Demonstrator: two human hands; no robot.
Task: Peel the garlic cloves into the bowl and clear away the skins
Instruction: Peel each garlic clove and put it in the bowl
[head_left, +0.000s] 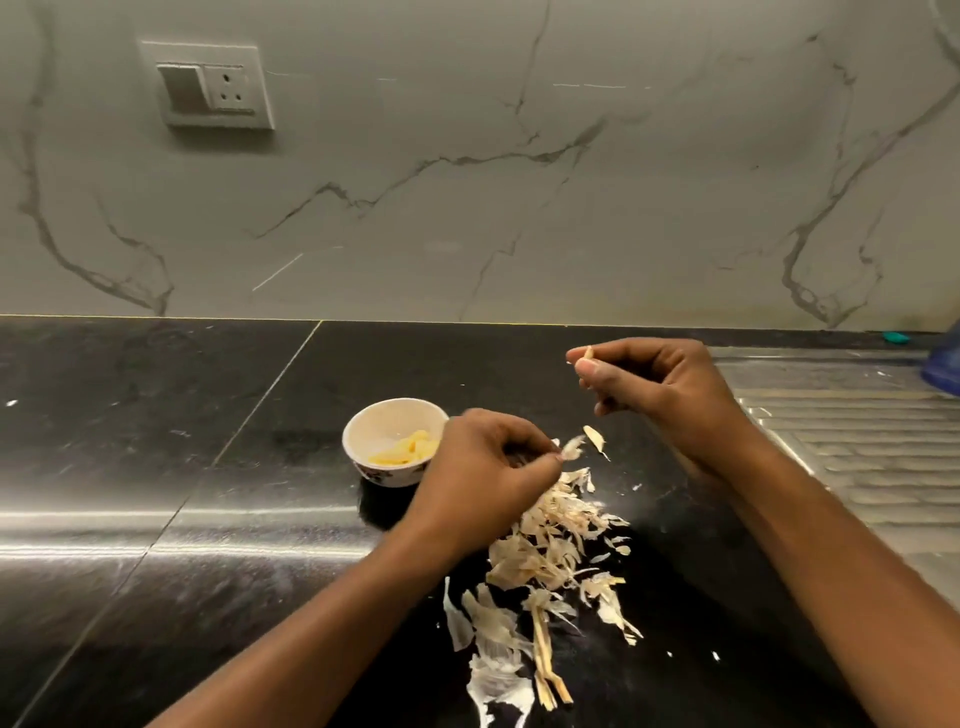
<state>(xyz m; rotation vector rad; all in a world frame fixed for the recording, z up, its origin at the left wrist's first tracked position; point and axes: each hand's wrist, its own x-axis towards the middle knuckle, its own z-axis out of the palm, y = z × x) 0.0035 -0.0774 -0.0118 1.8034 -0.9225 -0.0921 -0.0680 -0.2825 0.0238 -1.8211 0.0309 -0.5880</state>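
A small white bowl (363, 426) stands on the black counter and holds several peeled yellow garlic cloves (406, 450). My left hand (480, 475) hovers just right of the bowl, its fingertips pinched on a garlic clove with papery skin (571, 447) sticking out. My right hand (654, 387) is raised farther back and to the right, thumb and forefinger pinched on a small strip of skin (588, 354). One loose piece of skin (595, 439) is between the hands. A pile of dry garlic skins (550, 551) spreads over the counter below my hands, reaching toward the near edge.
The black stone counter (156, 467) runs left and back to a marble wall with a switch and socket plate (215, 85). A steel draining board (862, 447) lies at the right. A blue object (943, 364) sits at the far right edge.
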